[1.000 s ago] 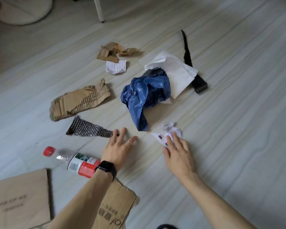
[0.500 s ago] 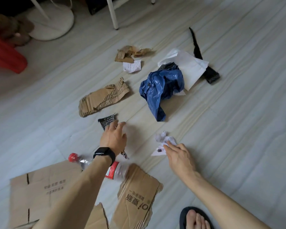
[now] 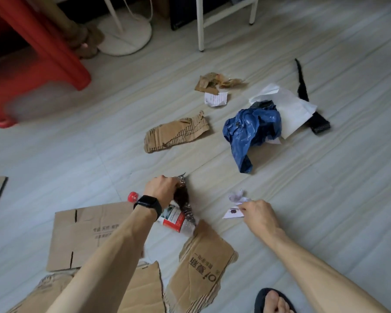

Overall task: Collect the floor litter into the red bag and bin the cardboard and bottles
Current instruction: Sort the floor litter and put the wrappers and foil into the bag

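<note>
My left hand (image 3: 161, 188) is curled tight round a strip of silvery mesh wrap (image 3: 185, 201), which hangs from my fist above the bottle (image 3: 174, 219). My right hand (image 3: 257, 214) pinches the near edge of a crumpled paper (image 3: 235, 205) that lies on the floor (image 3: 325, 199). A black watch (image 3: 148, 205) sits on my left wrist.

The bottle lies on its side just beneath my left wrist, its red cap (image 3: 133, 197) pointing left. Its base touches a torn cardboard piece (image 3: 203, 267), and a flat cardboard sheet (image 3: 84, 236) lies just beside its cap end, partly under my forearm. Beyond my hands, well apart from them, lie a ripped corrugated scrap (image 3: 178, 134), a blue plastic bag (image 3: 251, 132) slumped over a white sheet (image 3: 289, 107), a black strip (image 3: 303, 86) running behind that sheet, some brown paper shreds (image 3: 215, 83) and a small white note (image 3: 216, 99). A red stool (image 3: 38, 53), a round white stand base (image 3: 124, 39) and white furniture legs (image 3: 200, 26) stand at the far side. My foot in a dark slipper (image 3: 273, 301) is near my right forearm.

The torn cardboard piece carries large dark Chinese characters, upside down to me. The flat cardboard sheet has fainter lines of print and the small white note has rows of text, all too blurred to read. The bottle's label is red and white; I cannot make out its words
</note>
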A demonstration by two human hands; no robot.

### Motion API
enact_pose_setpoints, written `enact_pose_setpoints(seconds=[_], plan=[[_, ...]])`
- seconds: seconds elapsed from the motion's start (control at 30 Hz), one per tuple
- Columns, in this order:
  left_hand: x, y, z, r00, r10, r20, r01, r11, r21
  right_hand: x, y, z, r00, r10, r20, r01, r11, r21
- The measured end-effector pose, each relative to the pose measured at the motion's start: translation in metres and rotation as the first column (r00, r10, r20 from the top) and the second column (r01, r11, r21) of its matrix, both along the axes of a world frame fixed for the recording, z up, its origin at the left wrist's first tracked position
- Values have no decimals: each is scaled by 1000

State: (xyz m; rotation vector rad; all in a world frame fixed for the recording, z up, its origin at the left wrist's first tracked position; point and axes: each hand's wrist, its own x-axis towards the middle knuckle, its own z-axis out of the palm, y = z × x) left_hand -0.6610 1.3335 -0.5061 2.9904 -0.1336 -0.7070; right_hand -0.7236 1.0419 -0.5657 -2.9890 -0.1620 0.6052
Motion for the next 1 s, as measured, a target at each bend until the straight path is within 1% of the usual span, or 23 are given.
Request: enact_pose_setpoints(seconds=[0.03, 0.1, 0.23, 0.33, 0.43, 0.53, 0.6, 0.7, 0.77, 0.87, 1.0], plan=[[-3, 4, 6, 999, 42, 15, -42, 999, -33, 1, 3, 3, 995, -71, -66, 70, 997, -14], [-13, 19, 24, 995, 99, 19, -97, 991, -98, 1, 14, 14, 986, -139, -93, 140, 990, -1], [-39, 45, 52, 993, 115, -3, -115, 986, -119, -13, 38, 37, 977, -214, -18, 215, 968, 129], [-52, 46, 55, 991, 126, -52, -131, 984, -124, -16, 48, 43, 975, -216, 47, 207, 968, 145], [-51, 37, 44, 992, 117, -39, -122, 980, -154, -10, 53, 37, 978, -155, 139, 134, 980, 146], [-38, 15, 20, 996, 83, -36, -87, 986, -143, -13, 54, 23, 988, -83, 127, 71, 993, 91], [-28, -4, 1, 995, 78, -66, -86, 988, -128, -24, 50, 4, 992, -33, 122, 24, 997, 74], [-14, -25, -27, 990, 110, -92, -121, 984, -128, -32, 46, -18, 983, -15, 182, -7, 992, 122], [-8, -31, -42, 983, 149, -110, -160, 982, -96, -30, 44, -20, 981, -20, 195, -10, 989, 149], [-1, -34, -53, 983, 156, -93, -163, 984, -72, -28, 43, -21, 975, -22, 220, -16, 985, 171], [-10, -33, -57, 998, 55, -13, -55, 998, -41, -25, 44, -22, 973, 15, 232, -56, 983, 172]])
